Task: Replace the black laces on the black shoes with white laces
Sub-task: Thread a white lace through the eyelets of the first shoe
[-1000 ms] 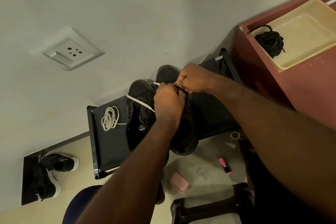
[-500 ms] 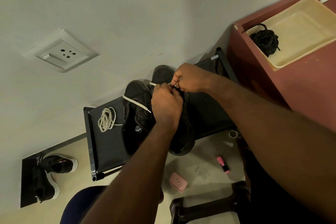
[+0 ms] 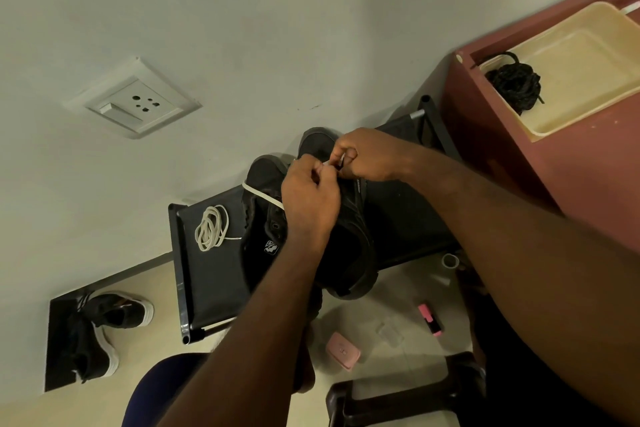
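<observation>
Black shoes (image 3: 263,229); white lace (image 3: 262,196), perhaps cream.

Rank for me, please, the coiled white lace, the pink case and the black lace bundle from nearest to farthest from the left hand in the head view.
From the left hand:
1. Coiled white lace, on the rack, toward the picture's left.
2. Pink case, on the floor below.
3. Black lace bundle, in the tray, upper right.
</observation>
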The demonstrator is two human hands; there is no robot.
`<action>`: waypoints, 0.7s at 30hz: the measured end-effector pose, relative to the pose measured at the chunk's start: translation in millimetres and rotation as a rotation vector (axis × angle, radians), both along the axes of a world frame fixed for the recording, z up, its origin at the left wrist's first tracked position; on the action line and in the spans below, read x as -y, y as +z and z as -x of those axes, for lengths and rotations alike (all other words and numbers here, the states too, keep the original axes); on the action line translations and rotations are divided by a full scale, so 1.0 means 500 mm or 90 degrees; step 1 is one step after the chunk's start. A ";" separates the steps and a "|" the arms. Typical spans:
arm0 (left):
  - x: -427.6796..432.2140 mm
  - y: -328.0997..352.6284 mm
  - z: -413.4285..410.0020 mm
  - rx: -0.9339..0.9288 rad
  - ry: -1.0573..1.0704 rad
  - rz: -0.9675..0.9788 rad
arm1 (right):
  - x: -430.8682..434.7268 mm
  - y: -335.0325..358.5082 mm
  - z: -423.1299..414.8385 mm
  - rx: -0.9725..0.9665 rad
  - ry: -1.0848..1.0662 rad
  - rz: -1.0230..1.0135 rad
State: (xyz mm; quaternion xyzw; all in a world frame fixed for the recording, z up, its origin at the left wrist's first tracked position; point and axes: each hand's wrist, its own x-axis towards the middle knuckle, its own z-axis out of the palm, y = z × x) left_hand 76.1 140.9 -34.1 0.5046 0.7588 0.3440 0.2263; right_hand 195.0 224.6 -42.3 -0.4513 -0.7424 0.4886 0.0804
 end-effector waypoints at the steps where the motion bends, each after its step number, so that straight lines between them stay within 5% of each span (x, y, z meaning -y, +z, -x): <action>1: 0.000 0.017 0.002 0.059 0.016 -0.001 | 0.001 0.001 0.000 -0.003 0.011 0.011; 3: -0.007 0.054 0.009 0.231 0.072 0.004 | 0.004 -0.003 -0.001 -0.022 0.007 0.032; 7: -0.027 0.140 0.017 0.822 0.150 -0.021 | 0.005 -0.019 0.003 -0.011 -0.030 -0.018; 9: -0.029 0.168 0.018 0.937 0.165 -0.032 | 0.004 -0.021 0.008 0.017 -0.024 -0.049; 11: -0.028 0.174 0.017 0.724 0.126 0.018 | 0.002 -0.023 0.010 0.020 -0.021 -0.066; 14: -0.031 0.129 0.038 -0.062 -0.070 0.173 | 0.005 -0.025 0.010 0.002 -0.047 -0.066; 15: -0.031 0.111 0.047 -0.219 -0.140 0.242 | 0.006 -0.025 0.011 -0.005 -0.049 -0.068; 18: -0.037 0.078 0.061 -0.356 -0.278 0.391 | 0.006 -0.023 0.011 -0.017 -0.039 -0.059; 21: -0.047 0.083 0.076 -0.342 -0.287 0.375 | 0.002 -0.023 0.011 -0.007 -0.022 -0.040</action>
